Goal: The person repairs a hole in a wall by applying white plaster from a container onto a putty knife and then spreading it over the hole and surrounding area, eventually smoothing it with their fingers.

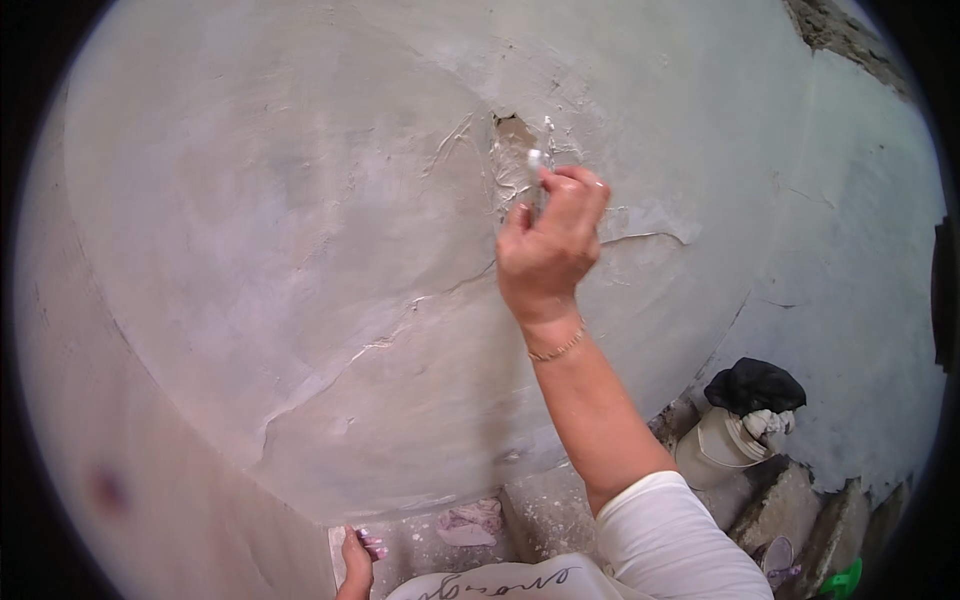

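My right hand is raised against a pale plastered wall, its fingers closed. From its fingertips pokes a small shiny whitish piece, perhaps the end of a tool; the rest is hidden by the hand. That piece is at a narrow hole in the wall, where rough wet-looking filler is spread. Low down at the bottom edge, my left hand shows only in part, with the thumb up and fingertips curled beside a whitish edge; what it holds, if anything, is hidden.
A long crack runs across the wall below my right hand. On the right stand a white bucket, a black bag and a whitish cloth. A pinkish-white scrap lies on the speckled ledge. A green object is at lower right.
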Tool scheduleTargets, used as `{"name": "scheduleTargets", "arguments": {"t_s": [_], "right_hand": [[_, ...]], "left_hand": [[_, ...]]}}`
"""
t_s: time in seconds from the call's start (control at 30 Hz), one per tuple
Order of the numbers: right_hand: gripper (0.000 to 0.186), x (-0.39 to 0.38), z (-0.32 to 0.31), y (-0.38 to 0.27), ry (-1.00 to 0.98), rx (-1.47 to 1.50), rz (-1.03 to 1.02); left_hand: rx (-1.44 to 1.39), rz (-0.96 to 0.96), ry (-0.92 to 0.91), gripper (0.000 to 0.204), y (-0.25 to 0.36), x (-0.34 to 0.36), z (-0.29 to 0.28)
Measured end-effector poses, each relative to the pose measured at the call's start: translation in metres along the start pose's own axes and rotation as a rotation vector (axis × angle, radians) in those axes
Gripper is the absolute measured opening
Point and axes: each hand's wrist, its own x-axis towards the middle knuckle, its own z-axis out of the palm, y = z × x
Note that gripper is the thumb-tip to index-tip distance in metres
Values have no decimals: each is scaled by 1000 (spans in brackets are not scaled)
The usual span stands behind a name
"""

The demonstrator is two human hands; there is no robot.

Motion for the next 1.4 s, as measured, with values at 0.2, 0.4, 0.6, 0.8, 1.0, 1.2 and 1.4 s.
{"name": "scheduleTargets", "arguments": {"t_s": [0.2, 0.4, 0.6, 0.8, 1.0, 1.2, 1.4], "right_hand": [[13, -9, 21, -17, -118, -121, -55], [11, -23, 14, -28, -161, -10, -162], [19, 2, -25, 1, -116, 21, -48], [27, 10, -14, 39, -22, -142, 93], [17, -13, 14, -7, -84, -156, 49], [16, -10, 3, -29, -177, -67, 48], [24, 25, 0, 11, 69, -73, 90]], "left_hand": [[-23, -94, 9, 63, -33, -47, -7], [-80, -93, -40, 63, -43, -26, -12], [-32, -39, -71, 62, 6, -17, -24], [19, -90, -154, 63, 25, -3, -20], [-29, -167, -241, 55, 23, 11, -4], [7, -130, -319, 63, 26, 17, -1], [-54, -179, -287, 55, 30, 21, -6]]}}
